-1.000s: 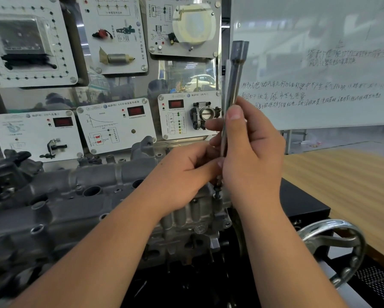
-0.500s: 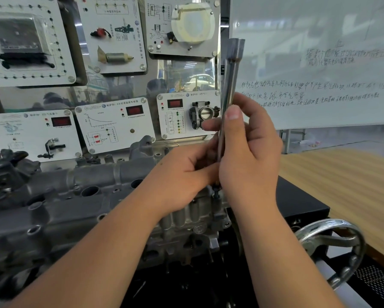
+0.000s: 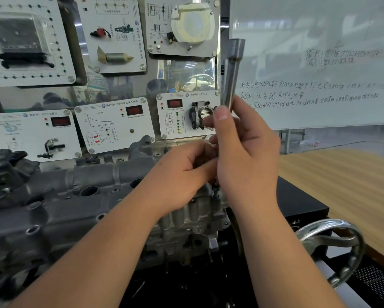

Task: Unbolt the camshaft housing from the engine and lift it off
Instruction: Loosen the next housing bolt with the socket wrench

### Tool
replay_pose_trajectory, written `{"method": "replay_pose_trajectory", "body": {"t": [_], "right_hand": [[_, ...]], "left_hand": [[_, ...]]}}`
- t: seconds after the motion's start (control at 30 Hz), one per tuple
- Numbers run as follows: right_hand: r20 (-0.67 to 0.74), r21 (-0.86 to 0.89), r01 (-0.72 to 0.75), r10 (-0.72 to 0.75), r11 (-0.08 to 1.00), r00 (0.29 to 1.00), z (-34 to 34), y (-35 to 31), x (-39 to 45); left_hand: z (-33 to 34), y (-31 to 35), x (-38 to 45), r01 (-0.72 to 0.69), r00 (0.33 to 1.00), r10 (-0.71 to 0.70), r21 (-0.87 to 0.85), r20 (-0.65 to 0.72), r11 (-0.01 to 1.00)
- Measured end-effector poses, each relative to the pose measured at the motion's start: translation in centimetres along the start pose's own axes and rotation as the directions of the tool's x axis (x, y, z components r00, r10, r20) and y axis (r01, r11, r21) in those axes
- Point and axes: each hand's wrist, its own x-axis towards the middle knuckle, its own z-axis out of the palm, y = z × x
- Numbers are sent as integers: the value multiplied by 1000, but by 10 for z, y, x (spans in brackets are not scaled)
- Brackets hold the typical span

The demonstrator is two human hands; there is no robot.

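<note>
The grey cast camshaft housing (image 3: pixel 93 187) runs across the top of the engine from the left to the centre. A long steel socket wrench (image 3: pixel 233 72) stands almost upright over the housing's right end. My right hand (image 3: pixel 246 156) grips its shaft, thumb up along it. My left hand (image 3: pixel 182 176) curls round the wrench's lower part, just above a dark bolt (image 3: pixel 215 192) that sticks up from the housing. The wrench's lower tip is hidden behind my hands.
White sensor display panels (image 3: pixel 115 127) stand right behind the engine. A whiteboard (image 3: pixel 320 70) with writing fills the upper right. A chrome handwheel (image 3: pixel 333 247) juts out at the lower right beside a wooden table (image 3: pixel 342 183).
My hands and the wrench have stayed at the housing's right end; the wrench has shifted only slightly in my grip.
</note>
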Motion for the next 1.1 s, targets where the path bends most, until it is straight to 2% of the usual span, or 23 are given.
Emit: {"method": "replay_pose_trajectory", "body": {"t": [0.17, 0.37, 0.53, 0.63, 0.77, 0.93, 1.1], "right_hand": [[3, 0, 21, -21, 1000, 1000, -2, 1, 0], [-4, 59, -56, 57, 997, 998, 0, 2, 1], [-24, -51, 4, -5, 999, 1000, 3, 2, -3], [-32, -124, 64, -69, 990, 997, 3, 1, -5], [-34, -72, 3, -5, 997, 999, 3, 2, -4], [-69, -52, 7, -11, 999, 998, 4, 4, -3], [-90, -35, 36, -39, 999, 995, 3, 4, -3]], "left_hand": [[-1, -5, 0, -18, 1000, 18, -16, 0, 1000], [-1, 0, -1, -3, 1000, 4, -19, 18, 1000], [-2, -4, -1, -4, 1000, 4, 24, -20, 1000], [-2, -5, -2, -5, 1000, 5, -16, -13, 1000], [-1, -4, -1, 20, 1000, -19, -113, 5, 993], [-2, -7, 1, 6, 1000, -6, -2, -14, 1000], [-2, -7, 0, -8, 1000, 7, -31, -16, 999]]}}
